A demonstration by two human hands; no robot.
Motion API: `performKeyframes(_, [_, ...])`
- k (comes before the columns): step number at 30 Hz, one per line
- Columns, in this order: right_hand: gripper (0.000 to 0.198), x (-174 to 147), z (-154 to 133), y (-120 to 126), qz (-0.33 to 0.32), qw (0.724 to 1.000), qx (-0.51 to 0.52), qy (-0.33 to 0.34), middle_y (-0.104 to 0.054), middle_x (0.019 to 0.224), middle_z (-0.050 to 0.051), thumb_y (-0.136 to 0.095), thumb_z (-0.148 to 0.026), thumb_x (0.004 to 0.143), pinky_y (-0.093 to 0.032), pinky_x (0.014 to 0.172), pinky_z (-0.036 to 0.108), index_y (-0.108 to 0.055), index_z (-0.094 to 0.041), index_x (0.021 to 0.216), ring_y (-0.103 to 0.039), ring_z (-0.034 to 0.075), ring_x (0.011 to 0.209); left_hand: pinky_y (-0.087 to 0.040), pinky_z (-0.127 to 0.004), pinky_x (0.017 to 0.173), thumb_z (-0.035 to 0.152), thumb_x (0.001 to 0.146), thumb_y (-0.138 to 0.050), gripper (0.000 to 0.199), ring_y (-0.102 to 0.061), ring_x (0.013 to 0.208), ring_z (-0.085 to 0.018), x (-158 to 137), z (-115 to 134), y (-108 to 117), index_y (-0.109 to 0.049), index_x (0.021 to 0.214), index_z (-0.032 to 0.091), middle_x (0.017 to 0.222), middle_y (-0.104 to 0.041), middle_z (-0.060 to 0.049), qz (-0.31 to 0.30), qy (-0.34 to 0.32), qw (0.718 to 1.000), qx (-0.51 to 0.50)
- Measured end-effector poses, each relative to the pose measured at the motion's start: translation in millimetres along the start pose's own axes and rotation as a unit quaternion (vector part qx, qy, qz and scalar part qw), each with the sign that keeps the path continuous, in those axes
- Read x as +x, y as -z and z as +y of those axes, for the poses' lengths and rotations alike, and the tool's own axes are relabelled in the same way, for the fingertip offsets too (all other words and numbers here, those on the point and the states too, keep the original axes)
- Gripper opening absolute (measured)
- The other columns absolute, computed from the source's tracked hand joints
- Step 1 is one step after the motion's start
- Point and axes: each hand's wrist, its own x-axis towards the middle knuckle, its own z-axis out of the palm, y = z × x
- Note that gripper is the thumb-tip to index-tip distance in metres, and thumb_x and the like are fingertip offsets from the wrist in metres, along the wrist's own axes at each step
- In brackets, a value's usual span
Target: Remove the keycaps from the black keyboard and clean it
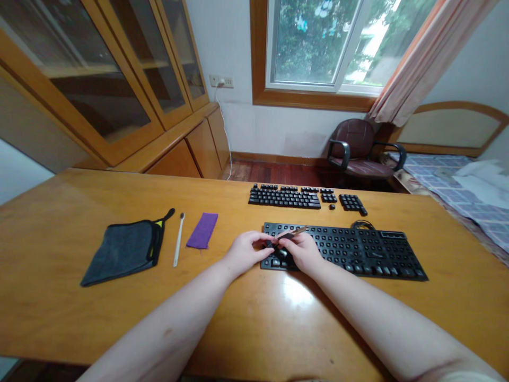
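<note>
The black keyboard base (374, 254) lies in front of me, most of its keycaps off and a bottom row still on. Over its left end, my right hand (304, 252) is closed on a slim dark tool with brownish ends (298, 231) that point up to the right. My left hand (248, 252) faces it, thumb and fingers pinched at a small black piece (270, 244), whose kind I cannot make out. Behind the base, loose black keycaps (284, 198) are laid out in keyboard order. The fingers hide part of the base.
Left of the hands lie a purple cloth (202, 231), a white toothbrush (178, 241) and a folded dark grey cloth (123, 252). A coiled black cable (362, 225) sits behind the base. Beyond the wooden table (234, 329) are a chair (353, 143), a bed and cabinets.
</note>
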Motion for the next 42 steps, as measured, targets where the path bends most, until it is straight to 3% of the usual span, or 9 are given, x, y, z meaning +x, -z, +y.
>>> performKeyframes(6, [0.016, -0.8, 2.2, 0.0, 0.01, 1.0, 0.017, 0.019, -0.07, 0.081, 0.003, -0.056, -0.029, 0.081, -0.05, 0.076, 0.031, -0.069, -0.02, 0.082, -0.064, 0.017, 0.078, -0.051, -0.034, 0.085, 0.021, 0.069, -0.068, 0.024, -0.065, 0.087, -0.019, -0.1, -1.3, 0.2, -0.07, 0.093, 0.02, 0.094, -0.071, -0.005, -0.003, -0.008, 0.999, -0.039])
performKeyframes(12, [0.014, -2.5, -1.0, -0.1, 0.008, 0.999, 0.007, 0.042, -0.069, 0.082, 0.003, -0.056, -0.027, 0.082, -0.05, 0.079, 0.032, -0.069, -0.02, 0.083, -0.064, 0.018, 0.08, -0.052, -0.035, 0.086, 0.02, 0.067, -0.069, 0.027, -0.066, 0.089, -0.019, -0.4, -5.5, -5.8, -0.069, 0.093, 0.015, 0.097, -0.07, -0.008, -0.021, 0.046, 0.984, -0.17])
performKeyframes(19, [0.015, -3.6, -5.9, 1.1, -0.004, 0.993, -0.044, 0.109, -0.07, 0.085, 0.003, -0.055, -0.027, 0.084, -0.049, 0.082, 0.034, -0.069, -0.022, 0.084, -0.063, 0.018, 0.084, -0.054, -0.034, 0.084, 0.021, 0.066, -0.07, 0.029, -0.067, 0.086, -0.019, -1.4, -5.4, -6.8, -0.069, 0.094, 0.013, 0.097, -0.07, -0.008, -0.022, 0.074, 0.976, -0.201])
performKeyframes(28, [0.015, -2.2, -3.5, 1.2, -0.022, 0.995, -0.03, 0.097, -0.07, 0.086, 0.004, -0.054, -0.027, 0.085, -0.049, 0.082, 0.035, -0.068, -0.022, 0.087, -0.064, 0.018, 0.084, -0.055, -0.031, 0.079, 0.021, 0.068, -0.068, 0.028, -0.067, 0.081, -0.018, -0.4, -8.9, -6.1, -0.069, 0.094, 0.013, 0.093, -0.071, -0.008, -0.028, 0.057, 0.983, -0.174])
performKeyframes(33, [0.015, -1.2, -4.7, 0.3, -0.02, 0.996, -0.021, 0.087, -0.07, 0.087, 0.005, -0.054, -0.027, 0.086, -0.05, 0.081, 0.034, -0.068, -0.021, 0.088, -0.064, 0.018, 0.084, -0.053, -0.031, 0.082, 0.021, 0.072, -0.066, 0.025, -0.066, 0.087, -0.018, -0.9, -9.2, -4.4, -0.07, 0.096, 0.016, 0.097, -0.07, -0.008, 0.009, -0.017, 0.997, -0.074])
performKeyframes(36, [0.013, -0.1, -4.8, -0.3, -0.015, 0.992, -0.052, 0.117, -0.069, 0.087, 0.004, -0.057, -0.028, 0.084, -0.05, 0.081, 0.035, -0.069, -0.022, 0.087, -0.063, 0.018, 0.085, -0.051, -0.032, 0.085, 0.023, 0.075, -0.065, 0.02, -0.065, 0.087, -0.018, -1.0, -10.3, -3.4, -0.071, 0.093, 0.02, 0.095, -0.071, -0.006, 0.015, -0.059, 0.998, -0.005])
performKeyframes(42, [0.01, -0.1, -6.5, -2.8, 0.02, 0.984, -0.095, 0.15, -0.068, 0.087, 0.004, -0.06, -0.027, 0.082, -0.05, 0.081, 0.034, -0.069, -0.024, 0.085, -0.063, 0.018, 0.085, -0.051, -0.03, 0.082, 0.026, 0.078, -0.064, 0.018, -0.065, 0.085, -0.017, 0.3, -10.0, -2.3, -0.071, 0.093, 0.021, 0.091, -0.071, -0.004, 0.047, -0.046, 0.997, 0.03])
